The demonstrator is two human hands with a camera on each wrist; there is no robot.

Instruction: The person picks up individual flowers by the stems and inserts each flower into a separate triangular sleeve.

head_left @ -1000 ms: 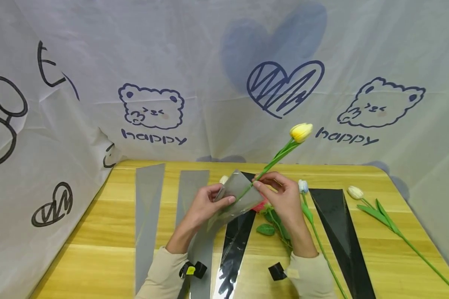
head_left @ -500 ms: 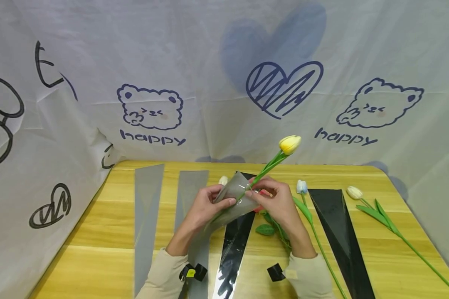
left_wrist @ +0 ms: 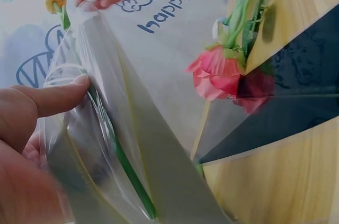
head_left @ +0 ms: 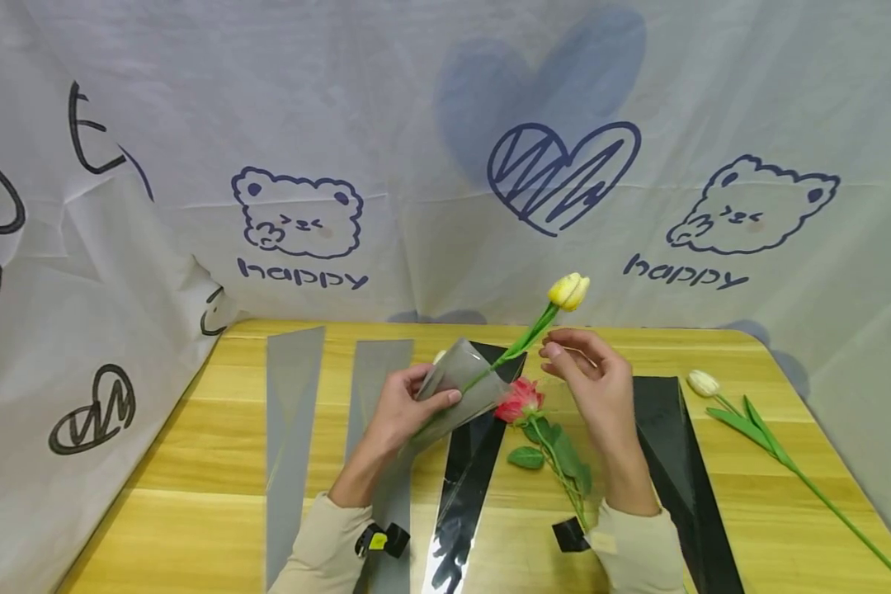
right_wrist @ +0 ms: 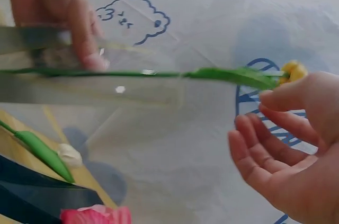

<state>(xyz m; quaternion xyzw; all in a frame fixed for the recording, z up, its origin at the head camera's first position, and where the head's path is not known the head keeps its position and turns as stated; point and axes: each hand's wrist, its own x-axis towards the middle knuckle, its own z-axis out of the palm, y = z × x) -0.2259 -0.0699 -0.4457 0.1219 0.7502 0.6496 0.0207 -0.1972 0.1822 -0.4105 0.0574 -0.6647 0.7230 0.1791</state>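
My left hand grips a clear, grey-backed flower sleeve, its thumb pressed across the front. Inside the sleeve runs the green stem of a yellow tulip; in the left wrist view the stem's lower end shows through the film. The bloom and leaves stick out of the sleeve's mouth, tilted up to the right. Just right of the leaves, my right hand hangs with loosely bent fingers and holds nothing. In the right wrist view its thumb overlaps the area beside the bloom.
On the wooden table, a pink rose lies over a black sleeve. Two grey sleeves lie left, including the outer one. Another black sleeve and a white tulip lie right. A printed cloth hangs behind.
The tulip has sunk lower and leftward into the sleeve. My right hand has let go of the stem and moved right, uncovering the rose. The left hand keeps its grip.
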